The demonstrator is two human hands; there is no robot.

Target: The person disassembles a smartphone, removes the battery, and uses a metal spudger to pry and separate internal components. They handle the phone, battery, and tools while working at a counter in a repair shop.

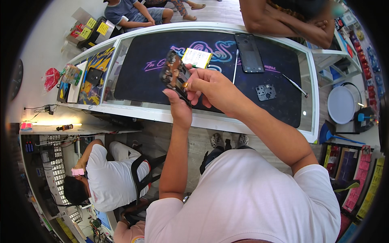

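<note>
My left hand [179, 109] grips an opened, tilted phone [172, 71] with bare internals showing, held above the front part of a dark printed mat [146, 81]. My right hand [208, 87] is at the phone's right side, fingertips closed on a small gold-coloured flexible piece [185, 84]. Behind the phone lies a pale battery pack with a yellow edge [196, 56]. Farther right on the mat are a slim white tool [236, 67], a black back housing [249, 52], a grey perforated bracket [265, 92] and a screwdriver [295, 84].
The mat sits on a white-framed glass counter [158, 113]. People's legs and folded arms [283, 22] are beyond it. A seated co-worker in white [113, 174] is at my lower left. A phone [95, 76] lies at the counter's left end; a round grey object [341, 104] stands at the right.
</note>
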